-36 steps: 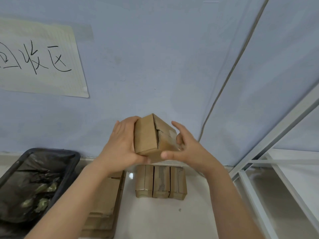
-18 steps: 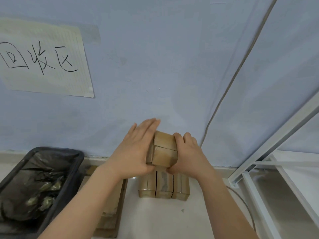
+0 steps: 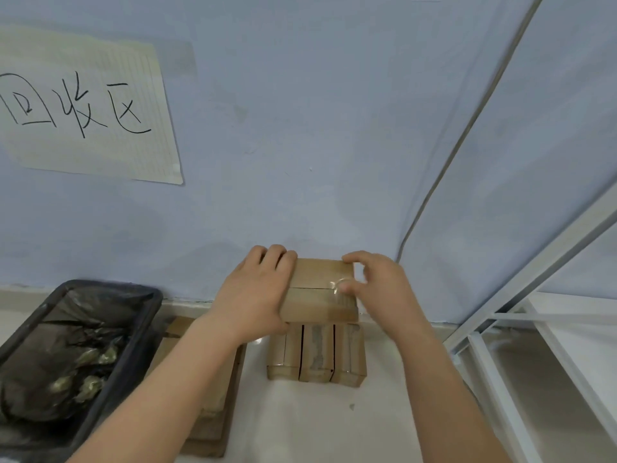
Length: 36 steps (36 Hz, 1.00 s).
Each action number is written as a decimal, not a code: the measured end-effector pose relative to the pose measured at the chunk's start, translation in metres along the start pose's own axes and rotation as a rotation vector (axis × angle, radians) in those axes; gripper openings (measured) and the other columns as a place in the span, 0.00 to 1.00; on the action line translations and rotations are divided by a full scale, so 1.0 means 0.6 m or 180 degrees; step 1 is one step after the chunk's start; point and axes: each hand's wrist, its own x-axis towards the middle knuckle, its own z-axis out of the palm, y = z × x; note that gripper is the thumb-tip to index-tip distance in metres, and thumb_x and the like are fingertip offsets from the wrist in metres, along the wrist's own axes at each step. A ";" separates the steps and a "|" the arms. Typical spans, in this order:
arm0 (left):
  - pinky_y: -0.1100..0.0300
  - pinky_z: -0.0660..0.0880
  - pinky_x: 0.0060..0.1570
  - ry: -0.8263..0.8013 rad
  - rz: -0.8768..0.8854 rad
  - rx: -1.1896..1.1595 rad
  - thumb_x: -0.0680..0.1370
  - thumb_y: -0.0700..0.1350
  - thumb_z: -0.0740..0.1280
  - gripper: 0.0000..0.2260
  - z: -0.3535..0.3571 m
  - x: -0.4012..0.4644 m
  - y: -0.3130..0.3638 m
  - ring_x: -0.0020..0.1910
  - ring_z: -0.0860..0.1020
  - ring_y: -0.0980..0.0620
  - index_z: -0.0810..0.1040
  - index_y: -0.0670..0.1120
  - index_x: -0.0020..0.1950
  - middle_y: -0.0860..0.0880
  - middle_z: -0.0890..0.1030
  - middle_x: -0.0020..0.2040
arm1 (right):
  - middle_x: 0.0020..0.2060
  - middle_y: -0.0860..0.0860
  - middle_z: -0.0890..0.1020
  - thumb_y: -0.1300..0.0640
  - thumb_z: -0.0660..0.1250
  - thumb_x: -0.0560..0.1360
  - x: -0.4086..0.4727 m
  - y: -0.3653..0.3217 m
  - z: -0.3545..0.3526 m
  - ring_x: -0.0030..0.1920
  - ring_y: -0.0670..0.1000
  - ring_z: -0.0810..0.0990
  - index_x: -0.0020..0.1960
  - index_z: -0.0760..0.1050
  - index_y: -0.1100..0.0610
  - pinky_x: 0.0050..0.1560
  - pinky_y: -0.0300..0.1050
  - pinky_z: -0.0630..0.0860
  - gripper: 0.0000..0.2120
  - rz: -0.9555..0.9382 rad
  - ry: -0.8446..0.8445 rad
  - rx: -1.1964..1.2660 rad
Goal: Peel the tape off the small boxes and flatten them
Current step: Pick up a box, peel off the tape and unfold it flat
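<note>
A small brown cardboard box is held up in front of the wall, its taped seam facing me. My left hand grips its left side, fingers curled over the top edge. My right hand is at the box's right end, with thumb and forefinger pinching the clear tape at the seam. Below on the white floor, three more small boxes stand side by side, tape showing on them.
A stack of flattened cardboard lies on the floor left of the boxes. A black bin with a dark liner stands at the far left. A white metal rack frame is on the right. A handwritten paper sign hangs on the wall.
The box was turned from corner-on to seam-up and lowered a little. My right hand went from cupping its right side to pinching the tape at the seam's right end.
</note>
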 end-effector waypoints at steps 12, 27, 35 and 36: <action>0.54 0.71 0.58 0.0406 0.0111 -0.0157 0.58 0.53 0.76 0.41 0.000 0.002 -0.010 0.60 0.71 0.45 0.68 0.44 0.67 0.48 0.72 0.62 | 0.29 0.49 0.80 0.75 0.52 0.68 -0.004 0.012 -0.040 0.29 0.47 0.77 0.31 0.77 0.59 0.26 0.35 0.68 0.19 0.0547 0.0721 0.2171; 0.58 0.68 0.57 0.0371 -0.0069 -0.0348 0.61 0.47 0.74 0.39 0.003 0.000 -0.012 0.64 0.66 0.46 0.63 0.45 0.70 0.49 0.68 0.65 | 0.32 0.49 0.67 0.44 0.66 0.74 -0.010 -0.015 -0.032 0.31 0.47 0.65 0.37 0.65 0.55 0.32 0.38 0.65 0.17 0.0669 0.0156 0.2646; 0.57 0.73 0.48 0.0455 0.0055 -0.0280 0.57 0.46 0.74 0.39 0.008 -0.002 -0.016 0.58 0.72 0.45 0.65 0.45 0.65 0.48 0.73 0.60 | 0.46 0.41 0.68 0.35 0.69 0.62 -0.015 -0.015 -0.019 0.49 0.43 0.70 0.71 0.59 0.47 0.49 0.37 0.67 0.42 0.0339 -0.0458 0.1419; 0.57 0.74 0.47 0.0469 0.0091 -0.0256 0.56 0.47 0.74 0.39 0.010 -0.002 -0.016 0.57 0.72 0.44 0.65 0.46 0.64 0.47 0.73 0.59 | 0.50 0.41 0.68 0.40 0.71 0.66 -0.015 -0.015 -0.018 0.50 0.41 0.70 0.73 0.56 0.45 0.50 0.35 0.67 0.41 0.0324 -0.0588 0.1437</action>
